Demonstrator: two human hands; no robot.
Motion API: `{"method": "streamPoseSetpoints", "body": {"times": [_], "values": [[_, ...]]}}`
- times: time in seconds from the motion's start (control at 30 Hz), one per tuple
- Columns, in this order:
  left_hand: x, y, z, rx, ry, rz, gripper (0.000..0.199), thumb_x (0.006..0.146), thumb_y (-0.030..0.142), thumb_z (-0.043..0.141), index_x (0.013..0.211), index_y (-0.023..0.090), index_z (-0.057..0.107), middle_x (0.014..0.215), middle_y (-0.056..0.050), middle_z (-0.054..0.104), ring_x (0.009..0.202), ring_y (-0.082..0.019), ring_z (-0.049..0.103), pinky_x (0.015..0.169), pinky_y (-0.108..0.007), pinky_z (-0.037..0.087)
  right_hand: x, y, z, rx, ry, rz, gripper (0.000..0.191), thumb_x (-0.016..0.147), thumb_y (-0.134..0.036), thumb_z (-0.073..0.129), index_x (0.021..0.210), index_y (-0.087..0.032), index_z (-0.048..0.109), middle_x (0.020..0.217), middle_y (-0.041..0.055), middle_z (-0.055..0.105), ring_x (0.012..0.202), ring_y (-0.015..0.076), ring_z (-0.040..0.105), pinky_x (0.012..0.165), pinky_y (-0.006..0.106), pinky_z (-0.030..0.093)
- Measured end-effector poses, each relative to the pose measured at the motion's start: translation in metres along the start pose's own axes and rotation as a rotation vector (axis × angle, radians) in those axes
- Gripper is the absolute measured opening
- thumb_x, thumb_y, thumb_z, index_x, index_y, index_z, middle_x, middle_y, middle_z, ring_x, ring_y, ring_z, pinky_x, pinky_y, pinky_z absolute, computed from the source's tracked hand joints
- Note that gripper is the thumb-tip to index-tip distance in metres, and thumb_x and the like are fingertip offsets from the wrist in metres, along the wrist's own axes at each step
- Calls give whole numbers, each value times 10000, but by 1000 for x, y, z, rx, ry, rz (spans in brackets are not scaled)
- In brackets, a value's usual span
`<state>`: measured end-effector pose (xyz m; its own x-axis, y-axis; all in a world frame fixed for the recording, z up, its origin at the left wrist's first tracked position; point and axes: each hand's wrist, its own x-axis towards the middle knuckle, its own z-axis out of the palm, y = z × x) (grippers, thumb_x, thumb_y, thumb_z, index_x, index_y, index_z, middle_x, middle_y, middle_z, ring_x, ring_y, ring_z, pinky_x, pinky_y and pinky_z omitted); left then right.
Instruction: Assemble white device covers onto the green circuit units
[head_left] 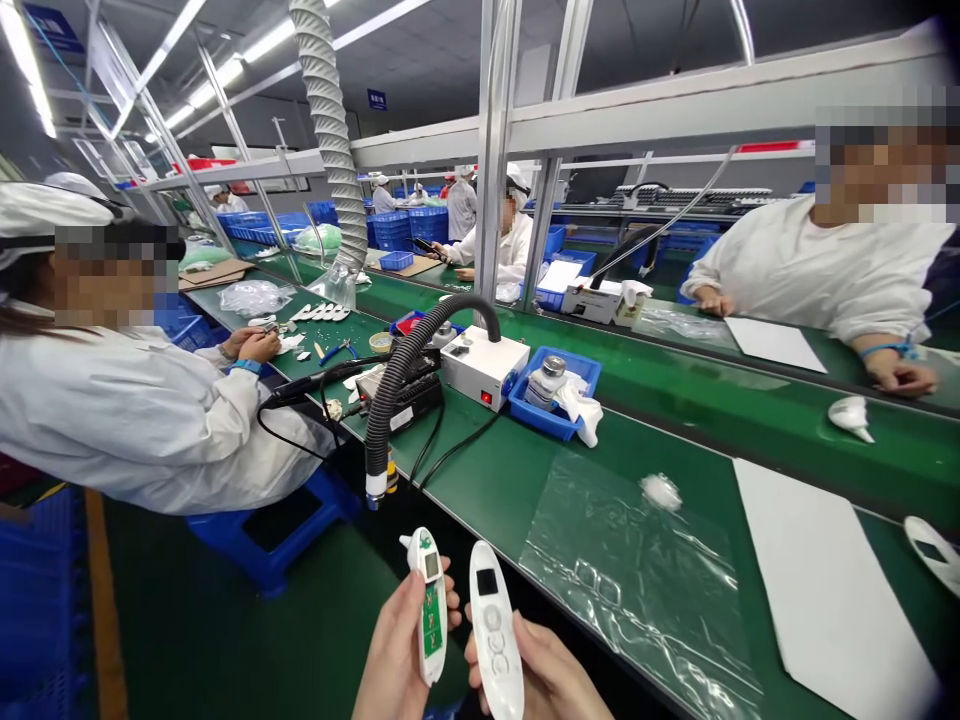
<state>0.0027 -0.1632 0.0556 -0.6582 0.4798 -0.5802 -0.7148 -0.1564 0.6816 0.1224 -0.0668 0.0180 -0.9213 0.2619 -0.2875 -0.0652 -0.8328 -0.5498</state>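
Note:
In my left hand (pixel 401 635) is an opened thermometer half (pixel 430 605), a white shell with a pointed probe tip at its top, a small grey display and a green circuit board showing. My right hand (pixel 551 665) grips the white front cover (pixel 495 625), which has a dark window and several round button shapes. Both parts are held upright side by side, a small gap apart, in front of the bench edge. The fingers behind each part are partly hidden.
A clear plastic bag (pixel 637 570) and white sheet (pixel 825 590) lie on the green bench. Beyond are a blue tray (pixel 559 425) with a metal-topped bottle, a white box (pixel 480 365) and a black hose (pixel 382 400). Co-workers in white sit left and across; a thermometer-like piece (pixel 851 417) lies right.

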Motion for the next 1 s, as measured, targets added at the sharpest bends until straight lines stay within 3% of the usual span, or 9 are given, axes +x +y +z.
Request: {"method": "streamPoseSetpoints", "body": {"times": [0.17,0.37,0.43,0.63,0.83,1.0], "values": [[-1,-7,8,13,-102,-2,493,638,471,814,1003,164,687,871,-74,728,860,-228,678,810,-303,549,-3,-4,1,-71,-14,-30,433,814,-538,676,966,-140,752,848,97,707,664,142,636,631,233,503],[5,-28,20,224,-248,177,407,724,434,759,1025,183,644,1028,-97,712,1002,-252,643,874,-291,501,-5,-11,-1,-435,91,-252,514,776,-486,734,1201,-203,679,1107,112,702,1030,281,634,976,393,449],[8,-36,22,294,-272,188,412,752,441,730,1054,185,616,1048,-107,700,1015,-257,635,881,-301,503,-5,-12,-3,-457,130,-269,555,753,-498,748,1213,-196,671,1148,124,690,1082,307,618,1012,428,430],[8,-52,39,303,-264,179,441,735,447,742,1063,183,611,1087,-127,696,1058,-280,630,903,-313,508,-10,-13,-12,-449,263,-328,605,662,-510,813,1165,-192,702,1068,135,711,1038,336,633,935,442,497],[1,-69,56,242,-251,161,456,640,464,810,955,149,712,986,-143,738,956,-276,675,866,-315,526,-22,-16,-17,-499,335,-429,520,718,-521,760,1128,-202,731,1083,131,678,932,301,649,849,391,534],[-8,-72,72,255,-258,70,484,586,496,828,925,165,728,918,-120,745,902,-278,687,840,-331,543,-40,-32,-22,-805,399,-521,417,761,-494,723,1101,-254,742,940,108,684,787,255,623,744,363,522]]}}
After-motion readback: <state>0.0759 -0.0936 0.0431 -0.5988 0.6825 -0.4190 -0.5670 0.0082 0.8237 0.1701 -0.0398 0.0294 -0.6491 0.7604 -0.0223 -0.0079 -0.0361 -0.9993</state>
